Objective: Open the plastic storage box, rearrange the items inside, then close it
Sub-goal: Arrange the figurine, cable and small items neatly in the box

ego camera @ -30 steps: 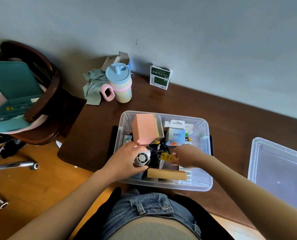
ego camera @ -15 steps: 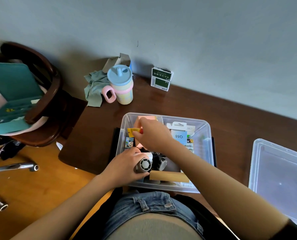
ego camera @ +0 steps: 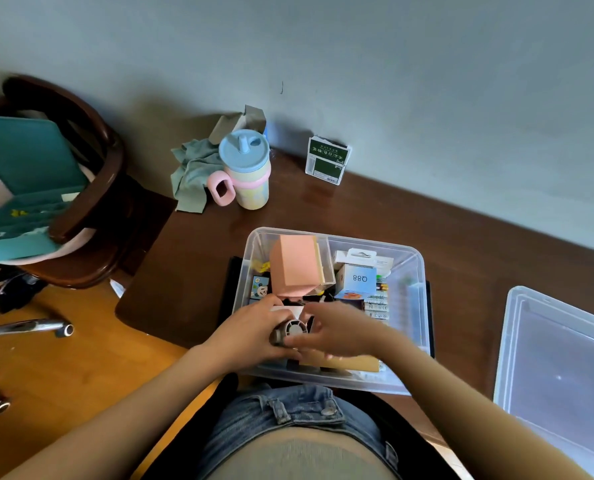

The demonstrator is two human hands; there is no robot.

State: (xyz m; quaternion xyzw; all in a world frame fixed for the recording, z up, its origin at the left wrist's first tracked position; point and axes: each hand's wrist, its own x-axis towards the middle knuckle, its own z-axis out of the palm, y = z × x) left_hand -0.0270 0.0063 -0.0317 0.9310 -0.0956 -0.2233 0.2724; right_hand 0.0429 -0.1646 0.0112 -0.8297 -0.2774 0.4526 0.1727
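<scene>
The clear plastic storage box stands open on the brown table, near my lap. Its lid lies flat on the table to the right. Inside are a pink box, a blue and white box marked Q88, several batteries, a small yellow item at the far left and a flat tan box by the near wall. My left hand grips a small round fan at the box's near left. My right hand, blurred, is right beside the fan, fingers apart, holding nothing I can see.
A pastel cup with a blue lid and pink handle, a grey-green cloth and a green and white carton stand at the table's far edge by the wall. A dark wooden chair with a teal folder is to the left.
My right hand carried the yellow item from the box's middle to its far left corner, left it there, and came back to the fan. My left hand stayed on the fan.
</scene>
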